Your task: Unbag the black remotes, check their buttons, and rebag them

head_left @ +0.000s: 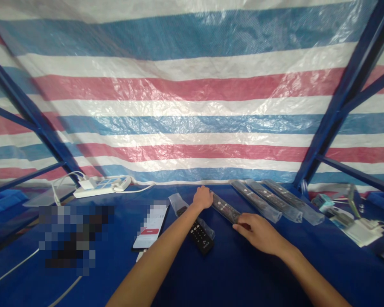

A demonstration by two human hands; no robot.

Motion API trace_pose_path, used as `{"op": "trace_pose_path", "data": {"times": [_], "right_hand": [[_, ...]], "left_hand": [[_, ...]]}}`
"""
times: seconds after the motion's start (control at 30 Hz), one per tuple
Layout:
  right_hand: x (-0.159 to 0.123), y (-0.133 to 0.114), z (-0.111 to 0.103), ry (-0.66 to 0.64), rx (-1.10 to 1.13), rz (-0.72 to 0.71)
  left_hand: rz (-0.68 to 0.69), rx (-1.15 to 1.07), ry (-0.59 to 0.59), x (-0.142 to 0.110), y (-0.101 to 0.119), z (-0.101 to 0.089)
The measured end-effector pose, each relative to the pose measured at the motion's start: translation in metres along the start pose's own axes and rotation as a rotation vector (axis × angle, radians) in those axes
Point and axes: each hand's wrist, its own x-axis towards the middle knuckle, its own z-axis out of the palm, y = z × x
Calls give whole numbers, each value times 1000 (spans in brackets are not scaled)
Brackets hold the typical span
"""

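Note:
A dark remote control (225, 207), seemingly in a clear sleeve, lies slantwise on the blue table between my hands. My left hand (203, 198) has its fingers curled at the far end of this remote. Around the near end, my right hand (259, 232) is closed, thumb and fingers gripping it. Under my left forearm lies another black remote control (201, 238), partly hidden, along with a clear plastic sleeve (178, 200). Three sleeved remote controls, a left one (256, 199), a middle one (273, 199) and a right one (291, 199), lie side by side at the right.
A phone (155, 224) with a lit screen lies left of my left forearm. Behind it stands a white power strip (102, 186) with cables. Small boxes and white packets (360, 230) are at the right. Blue metal posts (339, 106) frame the striped sheet (192, 111).

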Motion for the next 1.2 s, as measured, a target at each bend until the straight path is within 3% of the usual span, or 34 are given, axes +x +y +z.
{"op": "trace_pose_path", "data": {"times": [0.27, 0.63, 0.83, 0.97, 1.2], "right_hand": [[0, 23, 4, 178, 80, 76], [-2, 22, 2, 209, 106, 84], [-3, 21, 2, 217, 103, 87], [-3, 20, 2, 232, 104, 77], [-4, 22, 1, 360, 133, 123]], "left_hand": [[-112, -62, -22, 15, -2, 5], [-98, -68, 59, 7, -4, 6], [-140, -111, -5, 14, -11, 4], [-110, -113, -14, 12, -9, 2], [21, 10, 124, -2, 3, -16]]}}
